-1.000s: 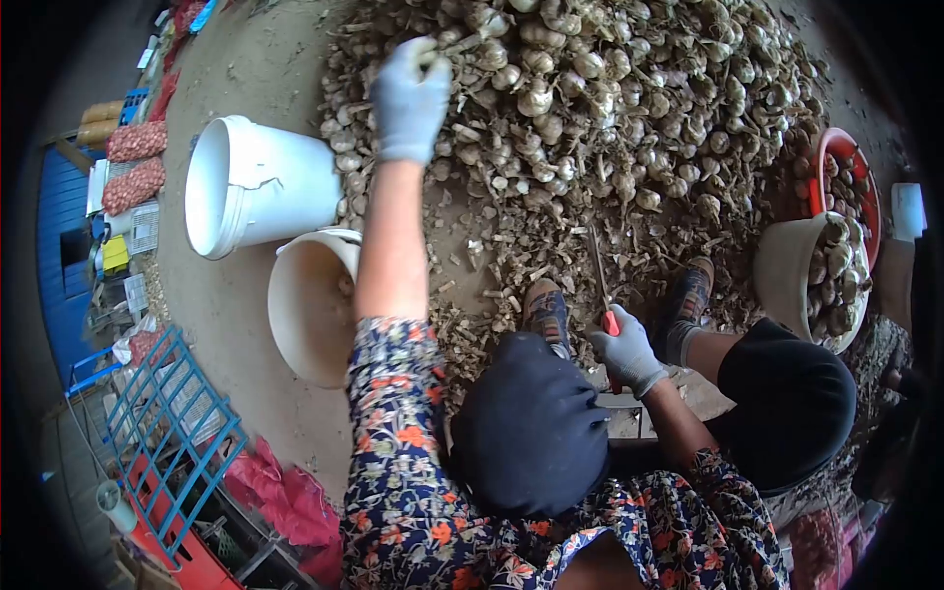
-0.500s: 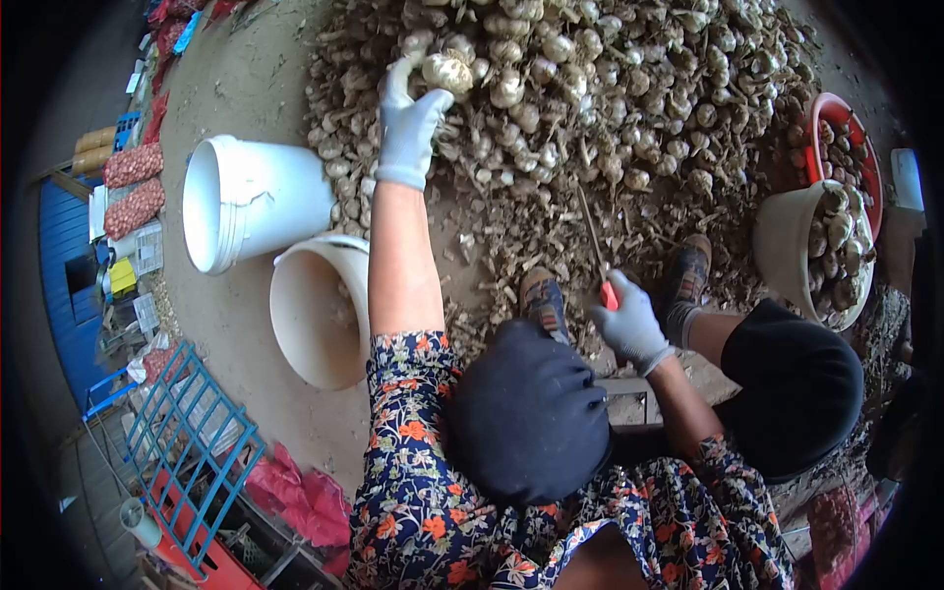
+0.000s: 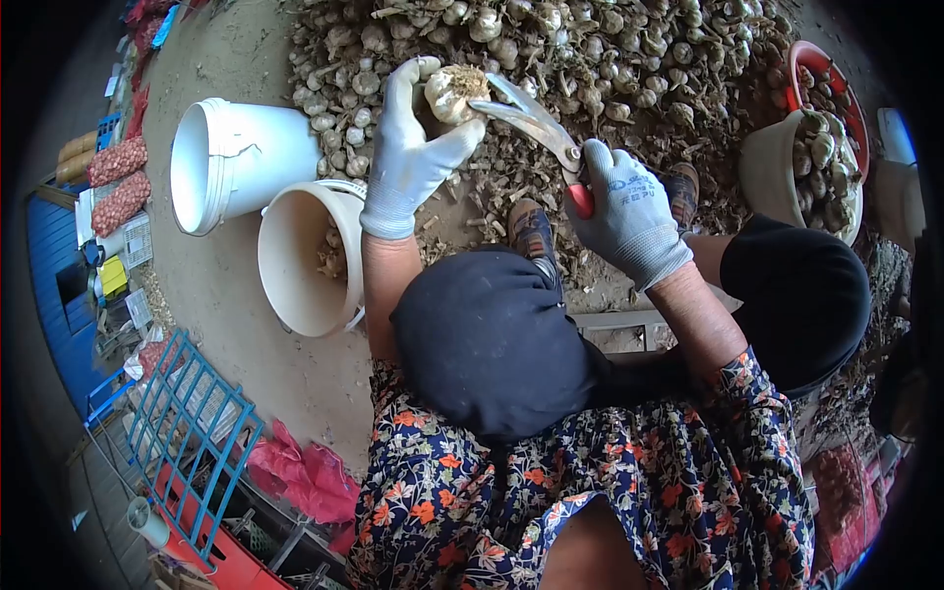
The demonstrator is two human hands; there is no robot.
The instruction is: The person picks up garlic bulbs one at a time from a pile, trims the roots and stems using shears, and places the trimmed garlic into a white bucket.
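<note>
My left hand [image 3: 413, 162], in a pale grey glove, holds a garlic bulb [image 3: 449, 95] between thumb and fingers, its root tuft toward the right. My right hand [image 3: 621, 202], gloved too, is closed on the red handles of a pair of shears [image 3: 536, 123]. The shears' blades are spread apart, with their tips at the right side of the bulb near the roots. Behind both hands lies a large heap of garlic [image 3: 600, 54]. Left of my left hand, a cream bucket [image 3: 295, 261] lies tilted with some garlic inside.
A white bucket [image 3: 241, 162] leans at the left. On the right are a full cream tub [image 3: 772, 167] and a red basin [image 3: 860, 128] of garlic. Dry trimmings and my shoes [image 3: 531, 231] are below the heap. A blue metal rack [image 3: 192, 433] stands lower left.
My left hand has drawn back from the heap with the bulb. My right hand has risen toward it, and the shears now have their blades spread at the bulb.
</note>
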